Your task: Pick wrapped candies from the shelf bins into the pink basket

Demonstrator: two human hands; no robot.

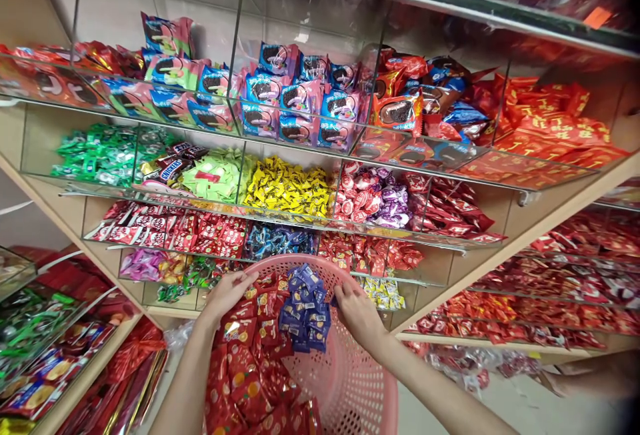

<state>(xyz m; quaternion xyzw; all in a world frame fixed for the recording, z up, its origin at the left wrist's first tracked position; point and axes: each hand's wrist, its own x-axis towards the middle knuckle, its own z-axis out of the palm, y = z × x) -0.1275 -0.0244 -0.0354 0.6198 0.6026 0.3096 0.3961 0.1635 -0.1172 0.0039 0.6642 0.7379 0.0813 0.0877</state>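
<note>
A pink perforated plastic basket (pixel 345 368) is held up in front of the shelves, tilted so its inside shows. My left hand (pixel 227 296) grips its rim on the left, and my right hand (pixel 359 313) is closed on the right side of the rim. Red candy packets (pixel 250 381) fill the left part of the basket. A heap of small dark-blue packets (pixel 306 308) lies near the far rim, between my hands. The basket's right inner wall and bottom show bare holes. Some of my fingers are hidden behind the rim.
Glass-fronted shelves hold yellow candies (pixel 287 188), green candies (pixel 100 155) and cookie packs (pixel 300 98). More red packets (pixel 575 268) fill shelves on the right. A lower case (pixel 107 341) stands at the left. Plastic bags (pixel 470 361) lie on the floor at right.
</note>
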